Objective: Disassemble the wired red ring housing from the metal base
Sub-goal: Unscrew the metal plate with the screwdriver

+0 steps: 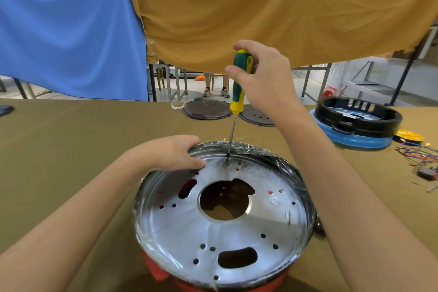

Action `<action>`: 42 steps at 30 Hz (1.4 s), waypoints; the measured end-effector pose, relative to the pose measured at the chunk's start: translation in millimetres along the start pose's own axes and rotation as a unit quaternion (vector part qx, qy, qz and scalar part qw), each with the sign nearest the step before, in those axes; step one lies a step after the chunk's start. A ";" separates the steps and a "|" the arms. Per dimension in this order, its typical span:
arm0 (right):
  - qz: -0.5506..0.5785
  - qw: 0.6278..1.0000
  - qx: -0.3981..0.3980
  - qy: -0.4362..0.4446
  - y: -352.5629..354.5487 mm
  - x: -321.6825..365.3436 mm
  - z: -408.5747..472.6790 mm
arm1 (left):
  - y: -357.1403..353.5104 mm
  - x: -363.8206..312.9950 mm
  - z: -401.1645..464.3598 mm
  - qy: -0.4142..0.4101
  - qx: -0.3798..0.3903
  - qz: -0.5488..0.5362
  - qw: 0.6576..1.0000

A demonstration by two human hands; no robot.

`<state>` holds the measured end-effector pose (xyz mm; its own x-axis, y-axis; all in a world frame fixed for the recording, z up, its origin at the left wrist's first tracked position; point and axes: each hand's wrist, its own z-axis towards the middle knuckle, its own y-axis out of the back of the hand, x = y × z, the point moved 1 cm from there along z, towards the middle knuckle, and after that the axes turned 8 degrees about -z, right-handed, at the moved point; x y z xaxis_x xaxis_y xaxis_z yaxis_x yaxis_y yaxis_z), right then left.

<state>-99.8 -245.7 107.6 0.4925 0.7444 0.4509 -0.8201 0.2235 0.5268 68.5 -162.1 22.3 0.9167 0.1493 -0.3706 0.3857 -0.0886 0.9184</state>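
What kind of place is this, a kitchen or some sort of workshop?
Most likely a workshop or appliance teardown bench, not a kitchen. A screwdriver is set upright on a metal base, another taken-apart black and blue housing sits on the cloth-covered table, and loose wires lie beside it.

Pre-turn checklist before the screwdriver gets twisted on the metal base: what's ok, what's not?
1. Right hand grips the screwdriver handle: ok.
2. Shaft close to upright, tip down on the far side of the metal base: ok.
3. Tip seated in a screw head: cannot tell, too small.
4. Left hand rests on the base's far-left rim, bracing it: ok.
5. Left fingertips lie close to the tip: not ok, slip risk.
6. Red ring housing peeks out under the near edge; wires not visible: cannot tell.
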 end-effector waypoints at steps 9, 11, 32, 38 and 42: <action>0.019 0.999 0.016 0.026 -3.4 3.8 -5.1 | 0.9 -2.2 -2.6 -0.024 0.004 -0.042 0.999; -0.010 1.000 -0.007 0.024 -2.6 5.3 -4.1 | 0.8 -2.1 -2.4 -0.024 0.000 -0.037 0.999; 0.080 0.997 0.010 -0.017 0.6 -2.4 -2.3 | 0.2 -2.7 -2.9 -0.015 0.002 -0.029 0.999; 0.006 1.000 -0.026 -0.006 -3.8 -2.4 -2.7 | -0.7 -3.7 -3.1 -0.011 -0.001 -0.024 1.000; 0.147 0.986 0.035 -0.072 0.4 -1.4 0.3 | -0.4 -2.7 -3.6 -0.012 -0.001 -0.022 1.000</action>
<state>-100.7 -246.8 107.4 0.2775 0.6728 0.6858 -0.9135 -0.0363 0.4052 65.4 -159.0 23.4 0.9010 0.1294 -0.4140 0.4258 -0.0812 0.9012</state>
